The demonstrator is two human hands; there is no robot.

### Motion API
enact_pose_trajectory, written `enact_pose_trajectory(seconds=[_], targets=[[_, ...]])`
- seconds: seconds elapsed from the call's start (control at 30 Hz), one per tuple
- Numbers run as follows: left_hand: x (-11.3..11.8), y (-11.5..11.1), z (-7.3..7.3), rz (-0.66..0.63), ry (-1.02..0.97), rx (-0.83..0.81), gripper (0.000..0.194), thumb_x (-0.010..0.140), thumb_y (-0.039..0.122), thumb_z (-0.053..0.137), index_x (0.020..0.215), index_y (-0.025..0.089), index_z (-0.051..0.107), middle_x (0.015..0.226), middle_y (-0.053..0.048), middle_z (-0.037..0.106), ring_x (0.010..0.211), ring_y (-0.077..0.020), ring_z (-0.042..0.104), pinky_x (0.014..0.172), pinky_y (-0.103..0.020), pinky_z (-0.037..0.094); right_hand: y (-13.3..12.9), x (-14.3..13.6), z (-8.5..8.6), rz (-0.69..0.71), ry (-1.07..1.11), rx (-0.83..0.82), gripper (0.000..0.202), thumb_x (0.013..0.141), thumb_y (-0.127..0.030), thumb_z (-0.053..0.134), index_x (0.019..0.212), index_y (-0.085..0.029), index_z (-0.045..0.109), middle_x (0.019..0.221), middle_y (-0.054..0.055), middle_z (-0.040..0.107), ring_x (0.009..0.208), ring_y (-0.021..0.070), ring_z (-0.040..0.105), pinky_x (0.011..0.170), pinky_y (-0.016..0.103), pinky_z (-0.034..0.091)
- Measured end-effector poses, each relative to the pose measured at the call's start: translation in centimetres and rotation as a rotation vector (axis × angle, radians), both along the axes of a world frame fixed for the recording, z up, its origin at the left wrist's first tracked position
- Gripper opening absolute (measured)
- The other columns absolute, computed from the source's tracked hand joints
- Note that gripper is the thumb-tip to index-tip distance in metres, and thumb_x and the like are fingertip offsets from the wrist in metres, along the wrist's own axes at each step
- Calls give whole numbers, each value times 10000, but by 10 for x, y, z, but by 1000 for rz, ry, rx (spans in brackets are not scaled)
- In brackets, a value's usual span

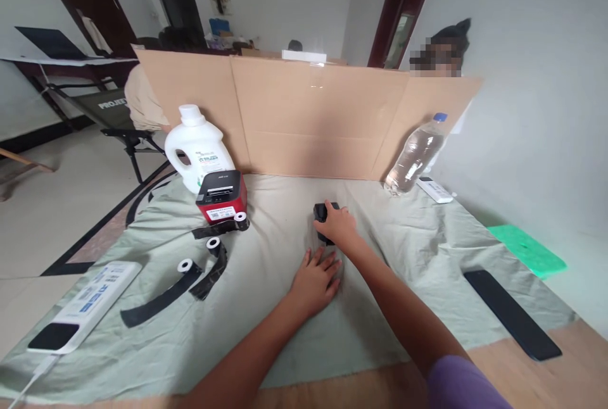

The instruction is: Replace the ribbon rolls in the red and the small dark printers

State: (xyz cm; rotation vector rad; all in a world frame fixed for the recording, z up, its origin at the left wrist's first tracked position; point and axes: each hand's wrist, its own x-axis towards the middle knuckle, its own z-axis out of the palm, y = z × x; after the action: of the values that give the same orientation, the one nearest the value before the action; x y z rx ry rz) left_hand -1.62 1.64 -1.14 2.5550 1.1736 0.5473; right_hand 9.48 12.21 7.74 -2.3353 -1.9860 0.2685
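Near the middle of the cloth, my right hand [338, 225] is closed around a small black boxy object [320, 211], whose kind I cannot make out; part of it is hidden by the fingers. My left hand [316, 279] lies palm down on the greenish cloth [266, 327] just nearer to me, fingers spread, with nothing in it. To its left are a red and black receipt printer [221, 197] and several dark strips on white-cored rolls, one of them a roll [178, 285] partly unwound.
A cardboard screen [313, 118] stands across the back. Before it are a white detergent jug [202, 149] and a tilted water bottle [415, 156]. A white power bank [88, 304] with a cable lies left, a black phone [513, 314] right. A person [441, 48] is behind the screen.
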Motion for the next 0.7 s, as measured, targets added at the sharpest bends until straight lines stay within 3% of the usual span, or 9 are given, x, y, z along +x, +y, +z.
enact_pose_trajectory(seconds=[0.13,0.23,0.33,0.4,0.47,0.57,0.7], targets=[[-2,0,8,-15,-48,-9,313,888,163,480,1091,191,716,1165,-89,716,1168,-270,604,1025,-434,457,-5,-2,-8,-31,28,19,787,818,-588,599,1498,-255,385,1167,227,604,1027,367,636,804,448,482],[-8,1,13,24,-131,-61,255,861,149,481,857,207,728,899,-67,734,915,-230,664,877,-371,500,-12,8,-3,-10,74,21,878,825,-705,536,1538,-235,334,1152,243,621,1013,390,642,809,479,479],[-16,10,13,156,-400,-206,249,852,140,472,871,219,708,883,-32,726,832,-185,661,812,-313,506,-20,33,3,40,170,79,912,844,-786,425,1553,-223,318,1097,216,663,999,383,654,818,471,482],[-23,26,12,261,-617,-373,251,862,145,468,983,208,679,889,-21,717,760,-149,656,737,-269,513,-21,53,-1,66,253,152,815,903,-737,364,1548,-240,341,1064,170,693,1000,354,663,839,451,485],[-30,50,13,371,-747,-567,270,870,146,471,1089,176,625,870,-22,700,646,-117,634,605,-229,490,-19,71,-13,97,368,194,699,960,-642,328,1524,-234,396,1042,125,716,1005,315,670,871,426,490],[-35,92,22,526,-783,-786,304,881,173,518,1180,133,558,850,-36,688,504,-89,573,436,-200,377,-11,84,-43,155,562,237,601,984,-527,329,1431,-177,525,1096,104,726,1051,265,668,933,383,489],[-29,135,35,527,-772,-885,313,866,245,616,1141,100,580,763,-40,673,458,-74,536,383,-182,292,-5,81,-77,100,644,397,548,986,-467,304,1263,-153,658,1173,120,715,1103,255,655,975,374,478]])
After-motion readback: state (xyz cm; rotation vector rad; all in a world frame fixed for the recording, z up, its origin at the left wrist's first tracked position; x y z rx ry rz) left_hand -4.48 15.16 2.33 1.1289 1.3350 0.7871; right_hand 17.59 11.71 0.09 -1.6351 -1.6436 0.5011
